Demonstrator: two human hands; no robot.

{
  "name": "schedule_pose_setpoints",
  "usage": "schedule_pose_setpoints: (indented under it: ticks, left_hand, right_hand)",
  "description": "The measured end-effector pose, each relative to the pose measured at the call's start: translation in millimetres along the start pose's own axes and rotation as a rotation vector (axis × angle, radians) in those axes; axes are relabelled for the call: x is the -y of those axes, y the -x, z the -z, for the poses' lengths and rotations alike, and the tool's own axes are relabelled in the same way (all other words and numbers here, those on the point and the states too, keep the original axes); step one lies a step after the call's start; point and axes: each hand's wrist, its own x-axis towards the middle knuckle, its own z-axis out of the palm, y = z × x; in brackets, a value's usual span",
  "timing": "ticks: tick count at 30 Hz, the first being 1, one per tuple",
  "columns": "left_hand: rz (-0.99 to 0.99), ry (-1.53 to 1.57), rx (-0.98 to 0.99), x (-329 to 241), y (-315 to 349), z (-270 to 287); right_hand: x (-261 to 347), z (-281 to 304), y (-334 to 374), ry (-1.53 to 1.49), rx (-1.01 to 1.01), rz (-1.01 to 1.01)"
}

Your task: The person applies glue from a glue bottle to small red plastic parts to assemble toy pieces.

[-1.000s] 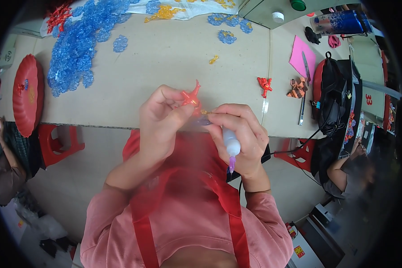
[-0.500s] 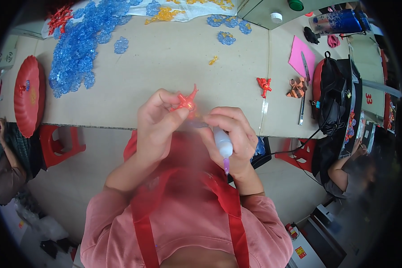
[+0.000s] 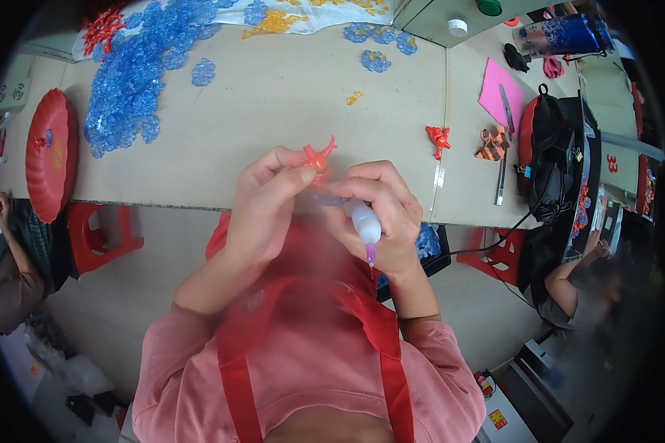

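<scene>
My left hand (image 3: 270, 192) is closed, thumb and fingers pinching a small red plastic figure (image 3: 318, 162) just over the table's front edge. My right hand (image 3: 384, 207) is beside it, wrapped round a white squeeze bottle (image 3: 365, 221) whose purple needle tip (image 3: 371, 255) points down toward me. By the right fingertips, under the red figure, is a bluish-purple translucent bit (image 3: 326, 199), too blurred to name. A second red figure (image 3: 438, 140) lies on the table to the right, and a small yellow piece (image 3: 354, 97) lies farther back.
Blue translucent pieces (image 3: 125, 96) are heaped at the back left, near a red scalloped plate (image 3: 37, 188). On the right are tweezers (image 3: 500, 173), brown-orange scraps (image 3: 489, 144), a pink sheet (image 3: 495, 88) and a black bag (image 3: 550, 162). Other people sit at both sides.
The red figure has turned slightly and moved a little to the right in my left hand. My right hand and the bottle have shifted slightly left, and the needle now shows more clearly.
</scene>
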Motion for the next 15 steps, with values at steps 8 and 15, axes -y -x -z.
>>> schedule_pose_setpoints:
  ticks: [8, 15]
  left_hand:
    - [-0.011, -0.005, -0.027, 2.1, -0.5, -1.6]
    - [-0.078, -0.059, -0.049, 1.0, 2.8, -0.6]
  right_hand:
    - [-8.3, -2.4, 2.4, -0.004, -0.027, 0.033]
    - [-11.7, -0.9, -0.4, -0.03, -0.004, 0.068]
